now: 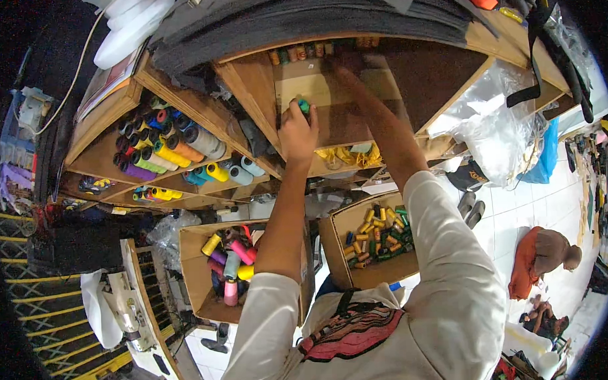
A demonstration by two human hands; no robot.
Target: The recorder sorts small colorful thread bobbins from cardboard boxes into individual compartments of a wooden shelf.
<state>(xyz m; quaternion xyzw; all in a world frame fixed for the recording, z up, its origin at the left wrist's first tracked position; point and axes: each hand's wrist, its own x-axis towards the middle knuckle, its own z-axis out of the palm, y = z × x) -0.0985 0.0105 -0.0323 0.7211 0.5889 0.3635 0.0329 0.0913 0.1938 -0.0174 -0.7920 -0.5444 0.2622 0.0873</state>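
Note:
My left hand (297, 128) is closed around a small green thread spool (304, 105) at the left side of an open wooden shelf compartment (440, 74). Deep in the same compartment, my right hand (340, 63) reaches to a row of small thread spools (302, 53) standing along the back. Shadow and blur hide its fingers, so I cannot make out whether it grips a spool. A pale board (293, 80) forms part of the compartment's floor beneath both hands.
Large colourful thread cones (175, 147) fill the shelf at left. Below me stand a cardboard box (194, 261) of mixed cones and another cardboard box (338, 256) of small yellow and green spools. Clear plastic bags (496, 123) hang at right. A person (544, 255) sits on the tiled floor.

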